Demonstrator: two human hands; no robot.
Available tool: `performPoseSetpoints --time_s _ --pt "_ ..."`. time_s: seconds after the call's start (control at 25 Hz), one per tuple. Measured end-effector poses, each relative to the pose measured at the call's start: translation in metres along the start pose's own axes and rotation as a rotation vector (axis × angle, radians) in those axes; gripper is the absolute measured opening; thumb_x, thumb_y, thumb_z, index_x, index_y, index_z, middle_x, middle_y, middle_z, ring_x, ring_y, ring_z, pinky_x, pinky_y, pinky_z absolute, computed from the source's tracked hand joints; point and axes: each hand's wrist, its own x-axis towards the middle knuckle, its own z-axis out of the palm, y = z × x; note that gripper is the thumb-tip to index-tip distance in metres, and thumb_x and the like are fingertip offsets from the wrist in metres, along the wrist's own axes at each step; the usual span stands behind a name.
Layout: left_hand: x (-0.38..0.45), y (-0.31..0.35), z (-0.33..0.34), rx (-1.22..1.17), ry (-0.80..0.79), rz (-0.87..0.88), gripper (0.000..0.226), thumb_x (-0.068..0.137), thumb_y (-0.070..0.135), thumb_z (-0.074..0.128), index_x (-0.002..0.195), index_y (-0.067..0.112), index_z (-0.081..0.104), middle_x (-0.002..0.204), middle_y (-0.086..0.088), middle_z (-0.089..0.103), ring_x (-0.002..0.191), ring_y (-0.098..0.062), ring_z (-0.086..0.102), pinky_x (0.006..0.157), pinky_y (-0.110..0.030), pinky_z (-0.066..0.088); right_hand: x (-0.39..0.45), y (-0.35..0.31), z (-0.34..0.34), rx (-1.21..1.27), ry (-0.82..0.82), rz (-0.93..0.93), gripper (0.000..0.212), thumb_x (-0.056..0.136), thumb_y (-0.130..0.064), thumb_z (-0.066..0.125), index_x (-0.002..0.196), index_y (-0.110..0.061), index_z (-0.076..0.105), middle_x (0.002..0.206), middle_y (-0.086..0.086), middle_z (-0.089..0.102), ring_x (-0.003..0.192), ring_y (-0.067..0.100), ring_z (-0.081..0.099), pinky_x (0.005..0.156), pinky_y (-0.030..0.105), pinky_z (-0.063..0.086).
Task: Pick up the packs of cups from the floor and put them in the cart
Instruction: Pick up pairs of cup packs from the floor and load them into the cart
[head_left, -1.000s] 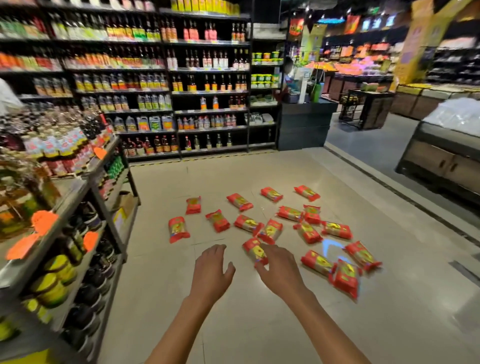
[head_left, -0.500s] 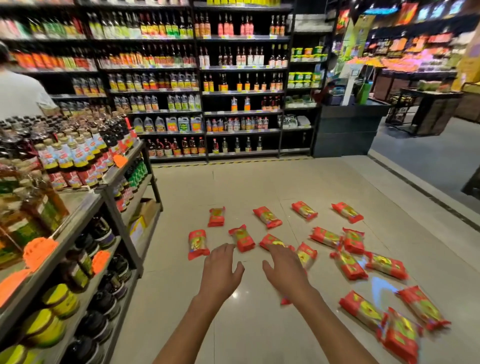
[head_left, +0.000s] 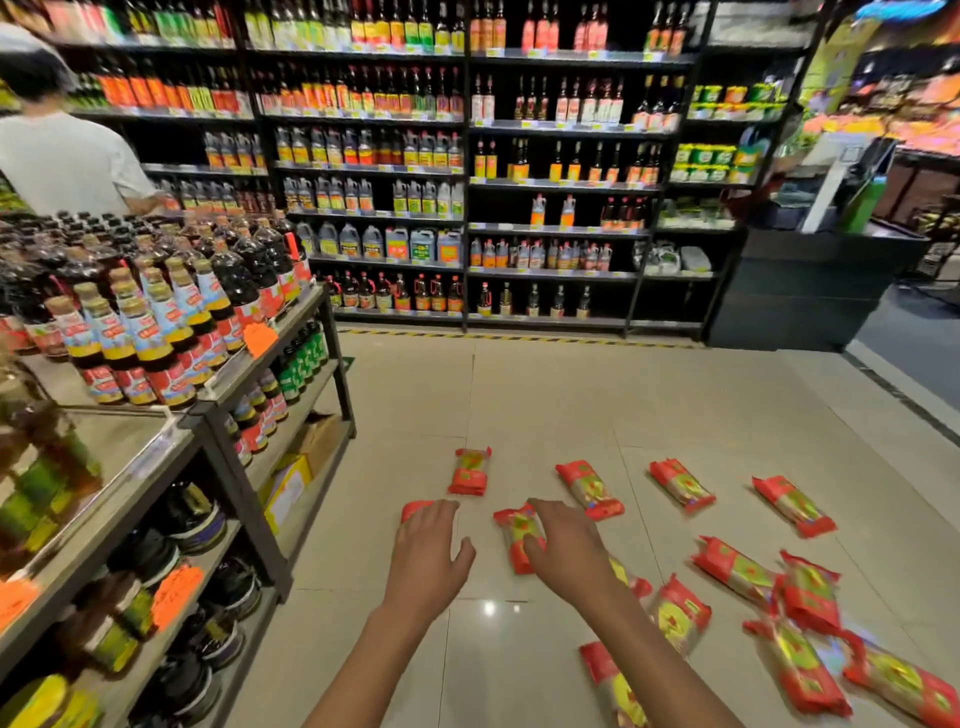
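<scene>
Several red and yellow packs of cups lie scattered on the tiled floor. One pack (head_left: 470, 471) lies furthest left, another (head_left: 589, 489) to its right. My left hand (head_left: 427, 552) is stretched forward, fingers relaxed, over a pack (head_left: 414, 509) that it mostly hides. My right hand (head_left: 566, 552) reaches out with fingers spread beside a pack (head_left: 515, 538), holding nothing. More packs (head_left: 795, 660) pile up at the lower right. No cart is in view.
A low shelf unit (head_left: 218, 410) with dark sauce bottles stands at the left, jars on its lower racks. Tall bottle shelves (head_left: 467, 223) line the back. A person in a white shirt (head_left: 57, 161) stands at the far left. A dark counter (head_left: 810, 291) is at the right.
The view has swung left and moved closer to the floor packs. Both hands stay stretched forward and now sit over the leftmost packs.
</scene>
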Motion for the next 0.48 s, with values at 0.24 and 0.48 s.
performPoseSetpoints --time_s 0.24,0.48 --pt "0.163 -0.062 0.017 -0.027 -0.064 -0.081 0.052 0.096 0.035 0.052 0.145 0.019 0.046 0.143 0.002 0.053 0.133 -0.02 0.045 0.111 -0.033 0.031 0.172 0.001 0.014 0.001 -0.082 0.054 0.054 0.1 -0.029 0.049 0.153 -0.019 0.041 0.143 0.004 0.056 0.132 0.025 0.051 0.111 0.033 0.035" --pt "0.326 -0.086 0.058 -0.044 -0.11 -0.033 0.062 0.085 0.044 0.034 0.133 0.012 0.056 0.13 -0.006 0.062 0.121 -0.028 0.057 0.102 -0.039 0.043 0.327 0.012 0.033 0.069 -0.11 0.092 0.055 0.1 -0.032 0.051 0.152 -0.019 0.043 0.14 0.005 0.058 0.128 0.026 0.053 0.108 0.033 0.038"
